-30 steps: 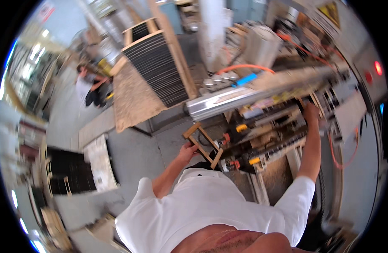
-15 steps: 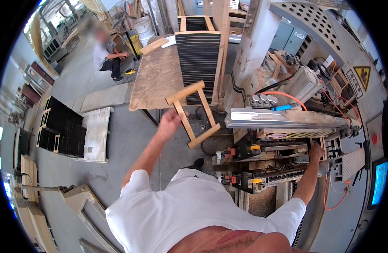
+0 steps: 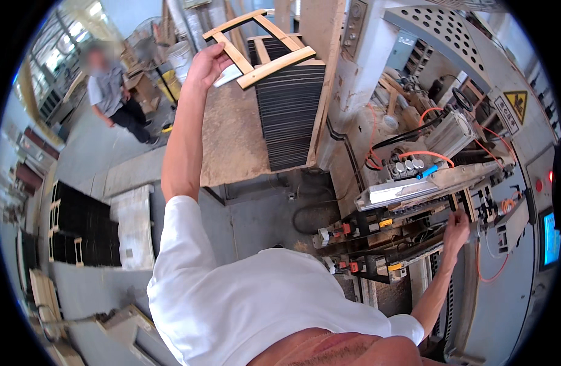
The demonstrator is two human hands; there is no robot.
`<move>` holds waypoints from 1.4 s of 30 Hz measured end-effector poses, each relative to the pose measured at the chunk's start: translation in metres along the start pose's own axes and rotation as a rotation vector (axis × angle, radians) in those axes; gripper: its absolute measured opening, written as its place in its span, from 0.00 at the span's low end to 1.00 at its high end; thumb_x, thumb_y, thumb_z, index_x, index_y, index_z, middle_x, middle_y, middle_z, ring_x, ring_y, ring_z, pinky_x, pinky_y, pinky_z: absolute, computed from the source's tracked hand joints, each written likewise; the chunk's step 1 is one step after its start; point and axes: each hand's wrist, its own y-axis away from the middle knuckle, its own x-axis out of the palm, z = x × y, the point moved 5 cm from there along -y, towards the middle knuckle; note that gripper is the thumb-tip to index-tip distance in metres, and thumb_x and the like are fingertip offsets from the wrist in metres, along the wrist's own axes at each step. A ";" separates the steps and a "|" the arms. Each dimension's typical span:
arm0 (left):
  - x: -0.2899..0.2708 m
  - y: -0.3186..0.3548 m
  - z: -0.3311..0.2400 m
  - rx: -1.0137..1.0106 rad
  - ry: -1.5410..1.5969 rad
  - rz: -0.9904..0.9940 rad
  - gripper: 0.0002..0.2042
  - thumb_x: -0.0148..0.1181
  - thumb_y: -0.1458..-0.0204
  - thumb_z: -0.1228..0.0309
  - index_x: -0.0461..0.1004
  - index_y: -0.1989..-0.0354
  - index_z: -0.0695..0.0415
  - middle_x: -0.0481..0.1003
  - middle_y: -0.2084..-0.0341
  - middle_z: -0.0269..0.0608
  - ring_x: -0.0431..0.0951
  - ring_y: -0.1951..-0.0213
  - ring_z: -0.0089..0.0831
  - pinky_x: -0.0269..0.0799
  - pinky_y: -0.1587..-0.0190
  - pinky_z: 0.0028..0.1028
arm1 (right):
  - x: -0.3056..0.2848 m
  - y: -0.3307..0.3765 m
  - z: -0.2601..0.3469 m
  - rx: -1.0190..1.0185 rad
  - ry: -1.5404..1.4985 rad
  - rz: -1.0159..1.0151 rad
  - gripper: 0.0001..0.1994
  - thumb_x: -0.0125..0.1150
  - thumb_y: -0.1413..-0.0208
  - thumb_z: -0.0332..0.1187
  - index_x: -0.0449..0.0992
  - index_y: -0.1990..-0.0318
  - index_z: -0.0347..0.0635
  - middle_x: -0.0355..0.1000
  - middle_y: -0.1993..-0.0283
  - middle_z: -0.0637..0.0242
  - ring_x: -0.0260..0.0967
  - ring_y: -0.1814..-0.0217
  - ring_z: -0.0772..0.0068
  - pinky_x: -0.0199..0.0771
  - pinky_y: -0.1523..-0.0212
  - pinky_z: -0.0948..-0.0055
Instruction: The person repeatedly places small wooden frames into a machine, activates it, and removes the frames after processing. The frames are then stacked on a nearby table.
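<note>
My left hand [image 3: 208,66] is raised over the worktable [image 3: 228,143], closed on one side bar of a small wooden frame [image 3: 277,67]. The frame has pale faces and dark edges, and is tilted above a tall stack of dark-edged frames [image 3: 289,119]. Whether it touches the stack I cannot tell. Down at the right, my right hand [image 3: 456,232] reaches into the clamping machine [image 3: 414,189], its fingers closed beside a narrow upright strip [image 3: 454,202]. What those fingers grip is hidden.
An upright board [image 3: 327,79] stands along the stack's right side. More dark frames [image 3: 85,226] are piled on the floor at the left, by a pale panel [image 3: 134,219]. Beyond the table stands another person [image 3: 112,91]. A lit screen [image 3: 550,238] is at the far right.
My left hand has carried the wooden frame up and away, from before the table to above the stack. My right hand stays at the machine. The other person has risen from sitting to standing.
</note>
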 end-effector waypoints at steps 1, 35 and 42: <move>-0.002 -0.025 0.007 -0.031 -0.004 0.027 0.12 0.50 0.40 0.70 0.69 0.54 0.67 0.75 0.60 0.47 0.77 0.57 0.35 0.77 0.52 0.33 | 0.010 0.017 -0.012 -0.002 -0.105 0.005 0.08 0.62 0.47 0.28 0.75 0.62 0.33 0.75 0.67 0.57 0.71 0.66 0.64 0.70 0.61 0.66; 0.099 0.465 0.425 -1.035 -0.568 0.781 0.14 0.52 0.39 0.62 0.73 0.55 0.60 0.76 0.69 0.38 0.76 0.71 0.24 0.76 0.69 0.25 | -0.149 0.488 0.029 0.697 0.482 -0.114 0.12 0.68 0.58 0.32 0.73 0.67 0.39 0.72 0.63 0.55 0.69 0.58 0.48 0.70 0.57 0.54; 0.151 0.498 0.432 -1.066 -0.687 0.893 0.14 0.53 0.40 0.64 0.72 0.53 0.61 0.76 0.67 0.39 0.77 0.69 0.24 0.77 0.68 0.25 | -0.173 0.611 0.054 1.313 0.308 -0.046 0.15 0.66 0.51 0.38 0.70 0.61 0.39 0.72 0.63 0.50 0.70 0.57 0.47 0.69 0.60 0.54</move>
